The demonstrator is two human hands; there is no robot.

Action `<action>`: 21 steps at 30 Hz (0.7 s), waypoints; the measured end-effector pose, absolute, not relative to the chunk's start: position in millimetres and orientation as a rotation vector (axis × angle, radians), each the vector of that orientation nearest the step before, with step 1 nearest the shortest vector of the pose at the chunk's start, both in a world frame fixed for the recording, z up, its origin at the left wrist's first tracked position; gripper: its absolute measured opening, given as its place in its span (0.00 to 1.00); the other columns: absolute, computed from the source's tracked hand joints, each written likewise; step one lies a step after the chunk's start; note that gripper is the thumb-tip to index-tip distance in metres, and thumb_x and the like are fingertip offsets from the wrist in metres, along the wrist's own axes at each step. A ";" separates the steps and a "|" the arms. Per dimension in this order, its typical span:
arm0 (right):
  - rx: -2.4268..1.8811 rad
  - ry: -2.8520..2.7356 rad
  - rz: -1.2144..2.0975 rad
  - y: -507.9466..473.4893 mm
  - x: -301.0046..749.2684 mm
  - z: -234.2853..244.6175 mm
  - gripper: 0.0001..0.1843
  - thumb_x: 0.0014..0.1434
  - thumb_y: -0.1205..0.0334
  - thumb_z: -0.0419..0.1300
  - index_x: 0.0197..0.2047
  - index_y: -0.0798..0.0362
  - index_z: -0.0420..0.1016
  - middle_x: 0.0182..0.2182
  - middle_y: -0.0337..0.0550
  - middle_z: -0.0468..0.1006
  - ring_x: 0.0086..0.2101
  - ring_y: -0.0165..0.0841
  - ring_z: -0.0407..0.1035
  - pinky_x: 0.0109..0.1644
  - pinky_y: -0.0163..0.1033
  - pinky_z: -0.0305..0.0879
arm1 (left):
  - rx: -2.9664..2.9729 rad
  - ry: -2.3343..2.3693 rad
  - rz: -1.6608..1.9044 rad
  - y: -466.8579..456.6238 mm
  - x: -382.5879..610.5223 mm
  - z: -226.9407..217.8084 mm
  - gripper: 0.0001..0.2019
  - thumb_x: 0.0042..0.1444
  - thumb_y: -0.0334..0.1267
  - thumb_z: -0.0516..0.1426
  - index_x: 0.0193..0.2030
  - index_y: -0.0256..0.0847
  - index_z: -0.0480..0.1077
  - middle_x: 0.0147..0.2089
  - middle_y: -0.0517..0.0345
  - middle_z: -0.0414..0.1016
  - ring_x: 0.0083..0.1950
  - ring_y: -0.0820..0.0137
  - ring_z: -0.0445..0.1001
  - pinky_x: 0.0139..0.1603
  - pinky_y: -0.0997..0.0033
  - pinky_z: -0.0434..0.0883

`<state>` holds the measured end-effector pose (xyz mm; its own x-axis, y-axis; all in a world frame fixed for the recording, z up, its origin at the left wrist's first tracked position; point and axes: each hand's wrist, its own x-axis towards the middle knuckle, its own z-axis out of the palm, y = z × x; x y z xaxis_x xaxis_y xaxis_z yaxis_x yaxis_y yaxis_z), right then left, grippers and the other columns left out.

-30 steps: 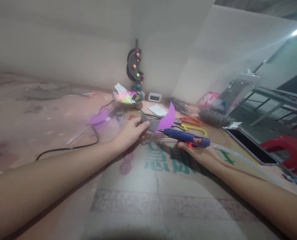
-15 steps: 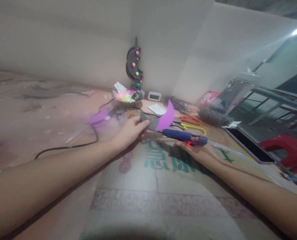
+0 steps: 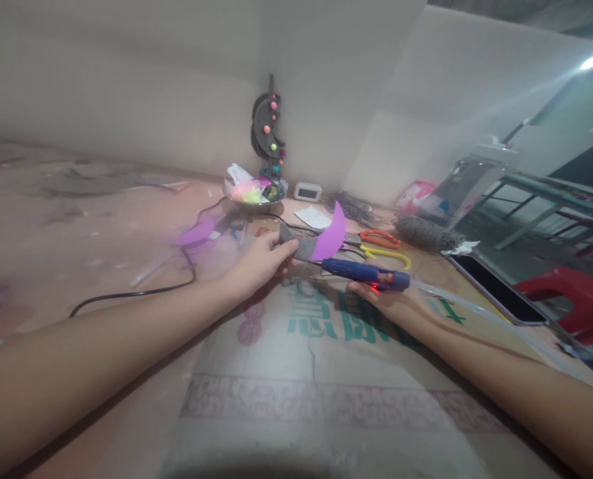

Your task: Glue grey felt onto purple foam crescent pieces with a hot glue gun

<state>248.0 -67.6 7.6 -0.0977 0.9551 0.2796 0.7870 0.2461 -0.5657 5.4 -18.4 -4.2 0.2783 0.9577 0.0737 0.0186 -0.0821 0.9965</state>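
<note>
Pinched in my left hand is a purple crescent, its near end covered in grey yarn. My right hand is closed round the underside of a blue glue gun with a red light glowing on it. The nozzle points left and is at the lower edge of the grey-covered part; whether it touches I cannot tell. A clear glue stick runs out of the gun's back end. Beneath both hands lies a printed cardboard sheet.
Behind the hands are orange-handled scissors, a yellow-handled tool, a bowl of craft bits and a small white clock. Grey yarn and a phone lie right. A decorated grey crescent stands by the wall.
The glue gun and my right hand have shifted slightly left. My left hand keeps its hold on the crescent, whose tip has moved very slightly.
</note>
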 end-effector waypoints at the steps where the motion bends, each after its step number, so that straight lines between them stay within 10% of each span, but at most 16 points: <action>1: -1.579 -1.926 0.367 -67.7 247.8 7.8 0.15 0.51 0.44 0.60 0.28 0.46 0.70 0.24 0.39 0.76 0.27 0.38 0.72 0.30 0.41 0.70 | 1.412 0.982 1.039 -18.1 5.3 -4.5 0.11 0.57 0.43 0.56 0.32 0.38 0.64 0.24 0.63 0.69 0.20 0.80 0.62 0.20 0.80 0.59; 21: -1.601 -1.923 0.319 -67.6 250.6 6.2 0.14 0.51 0.45 0.61 0.26 0.46 0.69 0.23 0.38 0.74 0.26 0.37 0.70 0.29 0.40 0.69 | 1.397 0.996 1.029 -17.9 5.6 -4.5 0.11 0.57 0.43 0.56 0.31 0.38 0.63 0.24 0.63 0.68 0.20 0.80 0.62 0.20 0.81 0.58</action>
